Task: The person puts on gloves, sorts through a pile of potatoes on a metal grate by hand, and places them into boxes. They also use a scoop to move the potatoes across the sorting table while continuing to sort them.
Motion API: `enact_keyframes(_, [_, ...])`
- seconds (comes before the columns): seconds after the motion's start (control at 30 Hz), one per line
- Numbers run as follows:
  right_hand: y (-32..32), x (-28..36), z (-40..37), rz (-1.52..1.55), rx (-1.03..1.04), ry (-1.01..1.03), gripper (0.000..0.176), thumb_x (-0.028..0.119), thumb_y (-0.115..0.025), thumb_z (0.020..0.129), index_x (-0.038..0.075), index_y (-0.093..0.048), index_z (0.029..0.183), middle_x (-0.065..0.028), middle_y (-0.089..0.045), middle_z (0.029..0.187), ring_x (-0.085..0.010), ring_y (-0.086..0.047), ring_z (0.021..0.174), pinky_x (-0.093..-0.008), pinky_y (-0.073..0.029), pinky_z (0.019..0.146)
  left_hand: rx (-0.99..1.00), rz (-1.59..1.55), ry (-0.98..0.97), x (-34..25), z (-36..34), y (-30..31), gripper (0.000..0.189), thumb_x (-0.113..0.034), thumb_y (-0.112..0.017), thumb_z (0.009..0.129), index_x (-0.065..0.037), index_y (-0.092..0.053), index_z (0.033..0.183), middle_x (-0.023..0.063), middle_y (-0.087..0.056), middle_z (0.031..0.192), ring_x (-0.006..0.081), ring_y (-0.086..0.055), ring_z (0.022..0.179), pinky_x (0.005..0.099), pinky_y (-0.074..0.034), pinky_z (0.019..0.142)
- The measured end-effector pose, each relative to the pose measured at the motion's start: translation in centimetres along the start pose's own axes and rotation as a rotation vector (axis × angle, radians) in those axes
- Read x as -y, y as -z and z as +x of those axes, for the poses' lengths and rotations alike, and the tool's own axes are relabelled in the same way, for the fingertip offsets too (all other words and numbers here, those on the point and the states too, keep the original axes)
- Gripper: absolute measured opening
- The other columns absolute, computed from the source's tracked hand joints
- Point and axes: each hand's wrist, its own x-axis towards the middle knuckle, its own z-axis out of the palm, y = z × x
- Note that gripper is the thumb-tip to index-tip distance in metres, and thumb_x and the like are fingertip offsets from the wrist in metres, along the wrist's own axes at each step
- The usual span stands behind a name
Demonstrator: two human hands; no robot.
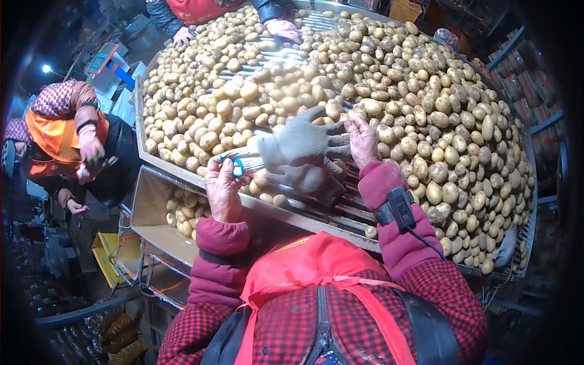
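Observation:
A grey work glove (298,146) is stretched out between my two hands, over the front of the potato table. My left hand (224,187) pinches its white knit cuff, beside a small blue-edged tag. With my right hand (362,139) I grip the glove's fingertips. Under it lies a second, darker grey glove (313,181), partly covered by the first. Loose potatoes (450,140) are heaped behind and to the right of the gloves, with metal slats (356,213) showing between them and me.
An open box (152,204) with potatoes stands below the table's left front edge. At the left is a person in an orange vest (61,137). Across the table, another person's gloved hand (283,29) rests by the potatoes. A scale display (102,59) stands at the back left.

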Motion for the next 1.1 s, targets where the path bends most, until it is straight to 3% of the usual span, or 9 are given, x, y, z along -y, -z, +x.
enact_keyframes(0.1, [5.2, -0.3, 1.5, 0.326, -0.195, -0.358, 0.019, 0.019, -0.061, 0.105, 0.0, -0.065, 0.105, 0.0017, -0.061, 0.085, -0.0084, -0.056, 0.081, -0.0263, -0.049, 0.076, -0.025, 0.057, -0.391, -2.2, 2.9, 10.4, 0.019, -0.017, -0.056, 0.105, -0.009, -0.054, 0.122, 0.0094, -0.068, 0.107, 0.0152, -0.071, 0.083, 0.0245, -0.058, 0.06])
enact_keyframes(0.13, [6.5, -0.5, 2.1, 0.135, -0.198, -0.271, 0.019, 0.019, -0.061, 0.105, 0.0, -0.066, 0.103, -0.0002, -0.064, 0.086, -0.0088, -0.058, 0.08, -0.0269, -0.05, 0.075, -0.28, 0.039, -0.305, -5.7, 2.3, 10.2, 0.016, -0.015, -0.054, 0.106, -0.009, -0.055, 0.121, 0.0092, -0.069, 0.105, 0.0156, -0.071, 0.083, 0.0243, -0.058, 0.058])
enact_keyframes(0.3, [6.1, 1.4, 3.5, -0.769, 0.081, -0.176, 0.024, 0.019, -0.072, 0.092, 0.005, -0.069, 0.111, -0.0122, -0.07, 0.093, -0.0307, -0.069, 0.088, -0.0404, -0.055, 0.083, -0.151, 0.106, -0.137, -4.4, 1.6, 9.7, 0.017, -0.014, -0.06, 0.104, -0.011, -0.055, 0.12, 0.0046, -0.067, 0.099, 0.0126, -0.067, 0.076, 0.0244, -0.057, 0.058])
enact_keyframes(0.37, [4.0, 4.7, 2.8, -0.844, -0.08, 0.285, 0.031, 0.015, -0.073, 0.091, 0.005, -0.065, 0.119, -0.0133, -0.065, 0.107, -0.0302, -0.067, 0.097, -0.0411, -0.054, 0.086, -0.022, -0.102, -0.217, -2.9, 0.8, 5.8, 0.017, -0.009, -0.063, 0.102, -0.007, -0.057, 0.118, 0.0047, -0.066, 0.102, 0.0128, -0.067, 0.079, 0.0254, -0.055, 0.068])
enact_keyframes(0.57, [-5.6, 14.4, -3.6, 0.122, 0.581, -0.206, 0.021, 0.011, -0.071, 0.094, 0.002, -0.066, 0.112, -0.0082, -0.072, 0.099, -0.0158, -0.069, 0.092, -0.0303, -0.056, 0.079, 0.119, 0.024, -0.037, -2.1, -0.8, -0.3, 0.013, -0.01, -0.067, 0.1, -0.002, -0.064, 0.111, 0.0052, -0.072, 0.1, 0.0108, -0.067, 0.088, 0.0272, -0.056, 0.077])
enact_keyframes(0.67, [-8.0, 16.5, -5.6, -0.136, 0.698, -0.115, 0.042, 0.036, -0.08, 0.086, 0.004, -0.067, 0.111, -0.0106, -0.07, 0.095, -0.018, -0.069, 0.087, -0.033, -0.055, 0.08, 0.233, 0.097, -0.014, -1.4, -1.9, -1.3, 0.019, -0.006, -0.066, 0.099, 0.001, -0.069, 0.117, 0.0061, -0.072, 0.107, 0.0115, -0.066, 0.095, 0.0271, -0.053, 0.087])
enact_keyframes(0.87, [-9.6, 11.6, -7.9, 0.037, 0.579, -0.115, 0.018, 0.018, -0.07, 0.086, 0.003, -0.066, 0.094, -0.0162, -0.068, 0.089, -0.0292, -0.068, 0.085, -0.0415, -0.051, 0.075, 0.267, 0.423, 0.02, -2.5, -3.2, -1.4, 0.022, -0.001, -0.065, 0.097, 0.005, -0.07, 0.118, 0.0069, -0.073, 0.105, 0.0139, -0.068, 0.093, 0.0279, -0.054, 0.085])
enact_keyframes(0.97, [-8.7, 13.8, -7.6, -0.127, 0.451, -0.056, 0.011, 0.014, -0.064, 0.086, 0.005, -0.065, 0.092, -0.018, -0.066, 0.083, -0.0356, -0.067, 0.081, -0.0449, -0.051, 0.072, 0.244, 0.383, -0.138, -3.3, -3.1, -1.6, 0.026, 0.002, -0.065, 0.097, 0.0, -0.065, 0.122, 0.004, -0.07, 0.102, 0.0119, -0.065, 0.091, 0.0295, -0.053, 0.084])
enact_keyframes(1.1, [-8.0, 15.8, -6.4, -0.286, 0.278, 0.117, 0.016, 0.02, -0.064, 0.086, 0.007, -0.064, 0.096, -0.018, -0.069, 0.088, -0.0397, -0.068, 0.085, -0.0506, -0.052, 0.075, 0.305, 1.125, -0.939, -6.9, -3.6, -5.4, 0.03, 0.007, -0.068, 0.087, -0.002, -0.065, 0.115, 0.0118, -0.064, 0.102, 0.0255, -0.064, 0.096, 0.038, -0.052, 0.085])
